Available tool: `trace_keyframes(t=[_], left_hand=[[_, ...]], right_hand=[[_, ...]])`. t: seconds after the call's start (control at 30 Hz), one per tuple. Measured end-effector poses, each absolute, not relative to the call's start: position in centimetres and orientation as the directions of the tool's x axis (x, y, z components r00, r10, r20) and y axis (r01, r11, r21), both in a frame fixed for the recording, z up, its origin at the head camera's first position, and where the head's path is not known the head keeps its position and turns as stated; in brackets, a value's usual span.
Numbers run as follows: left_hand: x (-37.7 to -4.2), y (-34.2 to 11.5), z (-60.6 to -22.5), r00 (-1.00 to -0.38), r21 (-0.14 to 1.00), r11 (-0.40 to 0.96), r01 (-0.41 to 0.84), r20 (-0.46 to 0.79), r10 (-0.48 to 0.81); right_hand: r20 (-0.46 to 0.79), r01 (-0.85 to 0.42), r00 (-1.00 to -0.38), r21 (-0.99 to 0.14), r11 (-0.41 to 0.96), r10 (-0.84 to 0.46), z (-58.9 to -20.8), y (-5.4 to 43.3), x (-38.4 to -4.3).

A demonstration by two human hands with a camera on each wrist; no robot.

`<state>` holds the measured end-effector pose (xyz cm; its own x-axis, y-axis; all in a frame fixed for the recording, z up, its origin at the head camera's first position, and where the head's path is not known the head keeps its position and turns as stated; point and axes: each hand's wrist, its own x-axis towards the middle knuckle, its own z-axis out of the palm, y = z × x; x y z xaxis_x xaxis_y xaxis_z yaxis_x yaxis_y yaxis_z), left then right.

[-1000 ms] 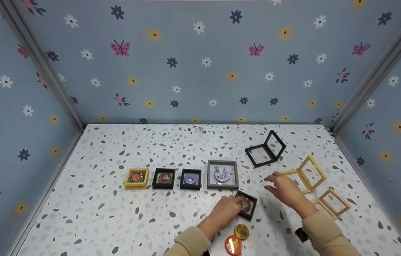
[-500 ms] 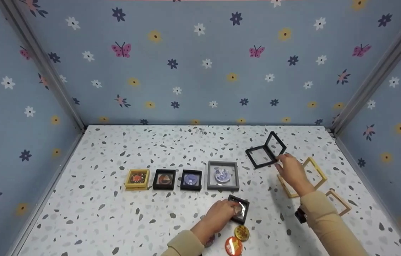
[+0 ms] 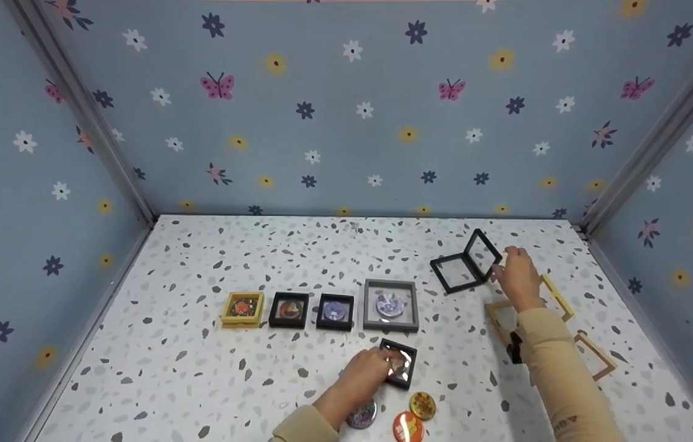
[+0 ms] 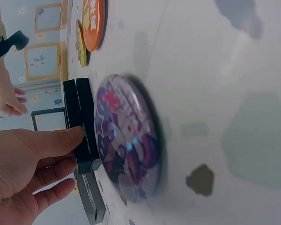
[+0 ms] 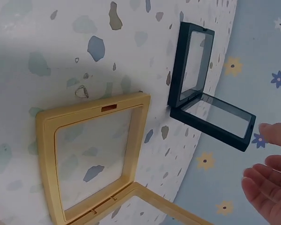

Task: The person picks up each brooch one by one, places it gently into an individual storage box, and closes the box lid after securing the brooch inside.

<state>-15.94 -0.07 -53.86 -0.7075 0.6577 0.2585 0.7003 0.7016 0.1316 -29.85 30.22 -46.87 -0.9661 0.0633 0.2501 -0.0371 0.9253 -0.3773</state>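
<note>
My left hand [image 3: 364,371] pinches a small closed black display frame [image 3: 406,379] with a round badge inside, low over the table. In the left wrist view the thumb lies along the edge of the frame [image 4: 72,98]. Close by lies a purple cartoon badge [image 4: 126,140]. My right hand [image 3: 519,279] is beside the raised lid of an open black display frame [image 3: 461,288]. The right wrist view shows its fingers [image 5: 271,133] loosely bent near the lid's tip, with nothing held.
An open yellow frame [image 5: 44,154] and an open tan frame [image 3: 598,356] stand at the right. A yellow badge [image 3: 423,405] and an orange badge [image 3: 408,426] lie in front. Closed yellow [image 3: 240,322], black and grey [image 3: 390,326] frames holding badges form a row.
My left hand has drawn the small black frame leftward and nearer, uncovering the purple badge. My right hand has moved away and rightward, over the yellow frame to the open black frame's lid.
</note>
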Motion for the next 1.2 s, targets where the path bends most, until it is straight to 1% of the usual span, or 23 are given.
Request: trace_keyframes(t=[0.2,0.4,0.47,0.57,0.73,0.87,1.0,1.2], left_hand=[[-15.9,-1.2,-54.0,-0.724,0.104,0.731,0.674,0.289,0.626],[-15.6,-2.2,-53.9,-0.738,0.054,0.765,0.641,0.318,0.596],[-15.5,-2.6,-53.9,-0.741,0.057,0.769,0.636,0.323,0.589],[-15.4,-3.2,-53.9,-0.74,0.072,0.77,0.634,0.344,0.578],[-15.6,-4.0,-54.0,-0.73,0.116,0.755,0.645,0.384,0.565],[-15.6,-4.6,-54.2,-0.746,0.149,0.762,0.63,0.388,0.541],[-15.5,-5.2,-54.2,-0.766,0.15,0.782,0.605,0.376,0.521],[-15.4,-6.4,-54.2,-0.791,0.188,0.789,0.584,0.351,0.502]], right_hand=[[0.186,-0.015,-0.98,-0.418,0.908,0.07,-47.4,30.9,-31.0],[0.146,0.016,-0.985,-0.472,0.881,0.096,-47.9,31.1,-31.4],[0.123,0.036,-0.986,-0.488,0.872,0.109,-48.1,31.1,-31.5],[0.112,0.05,-0.986,-0.505,0.862,0.123,-48.3,30.9,-31.6],[0.13,0.055,-0.981,-0.522,0.851,0.142,-48.3,30.7,-31.8],[0.14,0.059,-0.977,-0.54,0.839,0.159,-48.4,30.3,-32.0],[0.15,0.071,-0.972,-0.548,0.834,0.182,-48.4,30.0,-32.3],[0.159,0.081,-0.967,-0.548,0.833,0.199,-48.4,30.0,-32.5]])
